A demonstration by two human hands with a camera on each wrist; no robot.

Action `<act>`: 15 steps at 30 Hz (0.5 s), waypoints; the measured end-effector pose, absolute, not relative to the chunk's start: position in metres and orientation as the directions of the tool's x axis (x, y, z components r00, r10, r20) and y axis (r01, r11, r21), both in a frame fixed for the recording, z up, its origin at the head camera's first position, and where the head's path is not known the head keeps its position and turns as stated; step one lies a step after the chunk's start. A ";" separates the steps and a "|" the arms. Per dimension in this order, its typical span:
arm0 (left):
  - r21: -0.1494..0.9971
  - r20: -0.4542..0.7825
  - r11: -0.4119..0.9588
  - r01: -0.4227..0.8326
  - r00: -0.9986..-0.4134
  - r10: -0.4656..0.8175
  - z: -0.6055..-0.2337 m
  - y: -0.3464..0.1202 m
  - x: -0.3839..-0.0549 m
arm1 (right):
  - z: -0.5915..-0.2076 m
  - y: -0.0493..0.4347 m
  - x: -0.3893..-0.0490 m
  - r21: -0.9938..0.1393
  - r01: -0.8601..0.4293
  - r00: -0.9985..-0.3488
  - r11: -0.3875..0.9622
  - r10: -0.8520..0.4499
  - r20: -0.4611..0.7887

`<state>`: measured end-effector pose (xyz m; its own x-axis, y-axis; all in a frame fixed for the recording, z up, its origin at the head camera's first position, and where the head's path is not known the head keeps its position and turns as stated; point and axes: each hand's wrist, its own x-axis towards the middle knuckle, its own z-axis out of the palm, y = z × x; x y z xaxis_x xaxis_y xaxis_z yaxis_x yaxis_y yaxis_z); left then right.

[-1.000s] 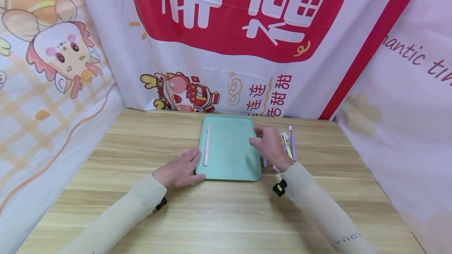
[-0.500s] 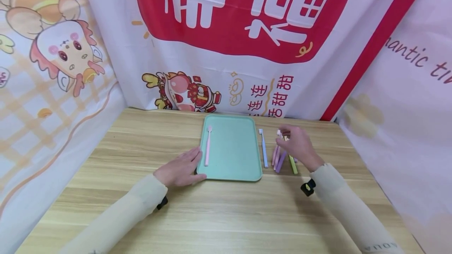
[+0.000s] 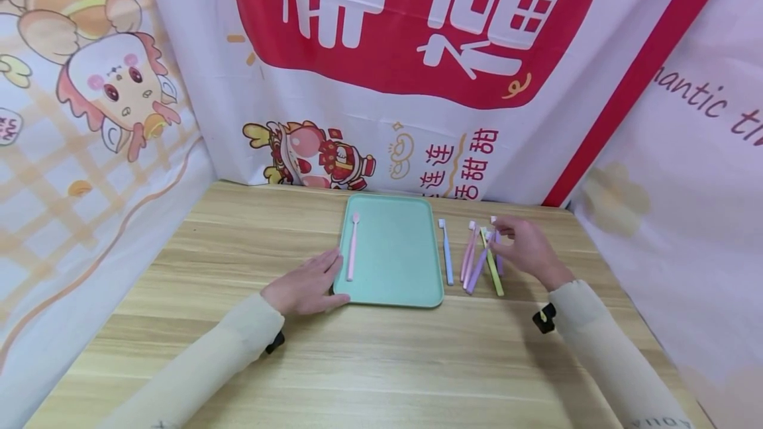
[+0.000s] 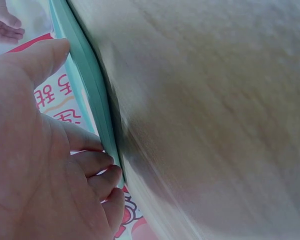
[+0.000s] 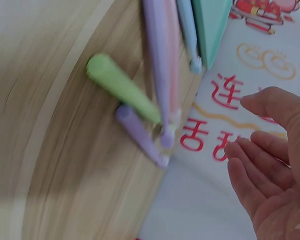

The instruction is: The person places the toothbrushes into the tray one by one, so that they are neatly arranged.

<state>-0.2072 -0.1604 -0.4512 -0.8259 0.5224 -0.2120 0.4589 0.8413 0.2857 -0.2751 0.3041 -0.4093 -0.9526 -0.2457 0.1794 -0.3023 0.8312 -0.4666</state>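
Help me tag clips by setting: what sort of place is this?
Probably a makeshift recording booth: printed cloths hang on three sides of a wood-grain table, and small black devices show at both wrists.

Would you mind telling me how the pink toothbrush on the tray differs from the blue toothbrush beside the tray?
The pink toothbrush lies inside the green tray; the blue toothbrush lies on the wooden tabletop. Seen from the head camera, the pink one slants slightly right toward its head, the blue one slightly left. Their handle colours differ too. Both lie with heads toward the printed backdrop, and neither is held.
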 end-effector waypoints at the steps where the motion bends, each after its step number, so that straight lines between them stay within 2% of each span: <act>1: 0.281 -0.216 0.844 0.457 -0.827 0.520 -0.451 -0.160 -0.207 | -0.411 0.307 -0.276 -0.464 -0.304 -0.952 0.832 -0.248 0.179; 8: 0.292 -0.212 0.838 0.460 -0.824 0.526 -0.451 -0.162 -0.207 | -0.422 0.322 -0.280 -0.444 -0.230 -0.973 0.866 -0.200 0.113; 15: 0.288 -0.215 0.839 0.462 -0.823 0.527 -0.452 -0.162 -0.208 | -0.437 0.335 -0.284 -0.491 -0.189 -0.982 0.850 -0.179 0.068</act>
